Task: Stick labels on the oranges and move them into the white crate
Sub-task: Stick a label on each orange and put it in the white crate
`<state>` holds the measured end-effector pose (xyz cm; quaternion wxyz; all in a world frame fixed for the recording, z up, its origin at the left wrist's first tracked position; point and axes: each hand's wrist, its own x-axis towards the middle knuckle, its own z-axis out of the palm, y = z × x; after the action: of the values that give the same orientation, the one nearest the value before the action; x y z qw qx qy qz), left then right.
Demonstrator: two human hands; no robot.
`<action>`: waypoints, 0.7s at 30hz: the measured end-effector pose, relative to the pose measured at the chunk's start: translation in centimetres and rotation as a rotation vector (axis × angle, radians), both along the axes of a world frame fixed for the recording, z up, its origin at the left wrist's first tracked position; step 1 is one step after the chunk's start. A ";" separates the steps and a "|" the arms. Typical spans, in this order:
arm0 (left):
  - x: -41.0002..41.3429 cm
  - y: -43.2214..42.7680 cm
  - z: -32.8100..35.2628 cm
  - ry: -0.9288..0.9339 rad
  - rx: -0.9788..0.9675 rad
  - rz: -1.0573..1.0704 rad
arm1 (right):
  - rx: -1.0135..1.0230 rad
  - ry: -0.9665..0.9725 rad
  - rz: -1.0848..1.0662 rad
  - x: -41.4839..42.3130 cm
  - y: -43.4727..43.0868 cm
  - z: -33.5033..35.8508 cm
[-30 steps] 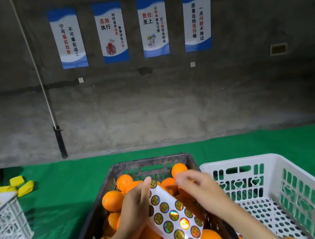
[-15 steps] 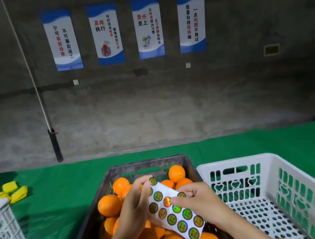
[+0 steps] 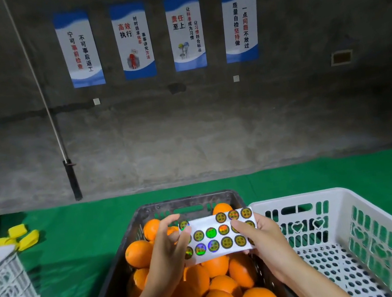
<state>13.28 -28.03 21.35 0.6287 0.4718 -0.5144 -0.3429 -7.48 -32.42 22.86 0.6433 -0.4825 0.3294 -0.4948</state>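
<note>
Two hands hold the label sheet [image 3: 217, 237] at lower centre, over the oranges [image 3: 139, 253] in the dark crate [image 3: 187, 200]. The left hand [image 3: 169, 255] pinches its left end, the right hand [image 3: 266, 241] its right end. A carelessly peeled label could fold onto itself or a fingertip. At lower right the white crate [image 3: 347, 192] stands just beside, with a high rim to clear and an open top.

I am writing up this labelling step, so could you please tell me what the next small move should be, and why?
Probably peel one label off the sticker sheet with the right hand while the left hand steadies it. Both pinch the sheet above the oranges in the dark crate, the right thumb lies on the labels, and none looks lifted yet.
</note>
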 end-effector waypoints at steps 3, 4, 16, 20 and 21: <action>0.2 -0.1 -0.1 -0.074 -0.022 0.069 | 0.013 0.017 -0.012 -0.2 -0.3 -0.3; 0.4 -0.1 -0.1 -0.085 -0.031 0.101 | 0.020 0.013 -0.012 -0.2 -0.4 -0.4; 0.9 -0.7 0.1 -0.182 -0.132 0.231 | 0.038 -0.051 -0.153 0.1 -0.7 -0.9; 1.5 -0.8 0.2 -0.104 -0.078 0.320 | 0.078 -0.165 -0.394 -0.6 -1.7 -1.2; 1.7 -0.8 0.2 -0.146 -0.042 0.309 | 0.079 -0.167 -0.428 -0.9 -2.0 -1.4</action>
<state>15.01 -28.87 21.52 0.6446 0.5556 -0.4872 -0.1961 -8.43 -34.44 21.51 0.5671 -0.3338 0.3889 -0.6448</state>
